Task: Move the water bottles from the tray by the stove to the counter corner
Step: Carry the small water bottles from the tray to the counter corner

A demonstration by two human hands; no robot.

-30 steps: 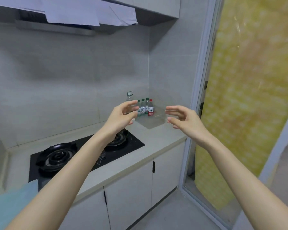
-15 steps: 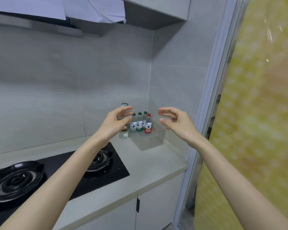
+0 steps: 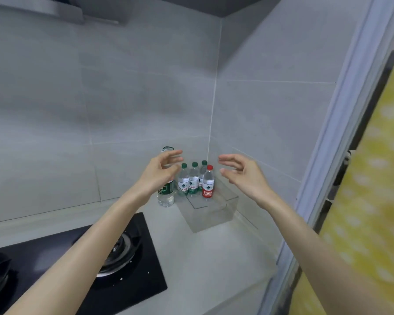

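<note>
Neither grip has closed on anything: our left hand [image 3: 159, 176] and right hand [image 3: 243, 173] are both released, fingers spread and curved, palms turned toward each other as if shaped in advance for a bottle's round body.

In the head view, the only one we have, the hands hang above the back right corner of the counter [image 3: 203, 251], on either side of the clear tray [image 3: 214, 214]. Four small water bottles stand upright at the tray's far end, packed close together against the wall: three green-capped bottles [image 3: 192, 180] and one red-capped bottle [image 3: 208, 184] nearest our right hand. A larger bottle [image 3: 166, 194] with a green label stands on the counter just beside the tray's left side, partly hidden behind our left hand, so we cannot tell whether the fingers touch it. The stove [image 3: 114, 251] sits to the left, near the counter's front edge.

We judge this to be the reach, with the hands not yet on a bottle. The bottles stand so tightly that lifting one may knock a neighbour, so taking the outer red-capped one first seems sensible.
</note>
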